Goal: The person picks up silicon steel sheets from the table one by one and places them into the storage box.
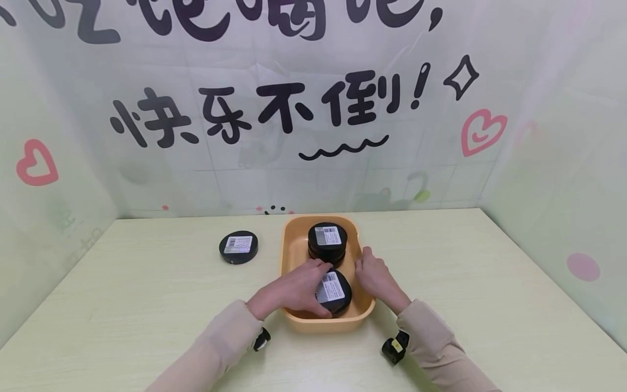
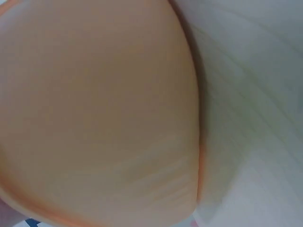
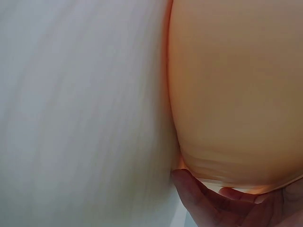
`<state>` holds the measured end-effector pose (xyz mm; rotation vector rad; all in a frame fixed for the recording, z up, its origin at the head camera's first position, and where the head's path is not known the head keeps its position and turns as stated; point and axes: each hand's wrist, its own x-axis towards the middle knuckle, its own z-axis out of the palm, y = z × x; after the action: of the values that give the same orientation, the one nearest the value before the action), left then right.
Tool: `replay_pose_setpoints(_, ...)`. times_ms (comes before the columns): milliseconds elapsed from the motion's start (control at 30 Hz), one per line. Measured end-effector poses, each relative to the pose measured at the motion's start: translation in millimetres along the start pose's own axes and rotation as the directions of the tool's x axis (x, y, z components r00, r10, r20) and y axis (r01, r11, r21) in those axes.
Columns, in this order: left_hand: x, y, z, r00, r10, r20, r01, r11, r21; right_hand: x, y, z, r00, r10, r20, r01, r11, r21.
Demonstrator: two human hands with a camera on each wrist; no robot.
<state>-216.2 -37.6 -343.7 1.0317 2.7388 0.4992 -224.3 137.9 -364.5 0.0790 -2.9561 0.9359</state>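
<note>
An orange plastic bin [image 1: 333,326] stands on the table, its outer wall filling much of both wrist views. Inside it, toward the back, is a stack of flat round black containers [image 1: 328,247] with a white label on top. In front of that stack sits another labelled round black container [image 1: 345,298]. My left hand [image 1: 301,288] reaches over the bin's left side and grips this front container between thumb and fingers. At the bin's right rim, my right hand [image 1: 378,276] holds the edge; the right wrist view shows its fingers [image 3: 189,191] against the outer wall.
One more round black container [image 1: 238,247] lies label up on the table, left of the bin. The pale wooden table [image 1: 465,283] runs back to a printed fabric backdrop [image 1: 274,185], with side panels at left and right.
</note>
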Motion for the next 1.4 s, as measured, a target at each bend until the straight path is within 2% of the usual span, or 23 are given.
replay_pose_setpoints(533,5.3,2.3,1.5,1.0,0.002,0.022,-0.001,1.0,-0.015,0.3,-1.5,-0.1,0.999,0.016,0.03,-0.017,1.0,0.023)
replay_pose_setpoints(867,6.5,2.3,2.1,1.0,0.021,0.006,-0.02,0.999,-0.025,-1.1,-2.6,-1.4,1.0,0.0,0.007,0.0,1.0,0.005)
replay_pose_setpoints(1200,8.8,2.2,2.7,0.997,-0.007,0.075,0.009,0.999,-0.033,0.4,-2.4,-1.3,1.0,0.013,0.023,-0.013,1.0,0.019)
replay_pose_setpoints(1400,8.8,1.8,2.7,0.997,-0.009,0.082,0.012,0.999,-0.03,-0.6,-2.1,-1.2,1.0,0.007,0.026,-0.008,1.0,0.016)
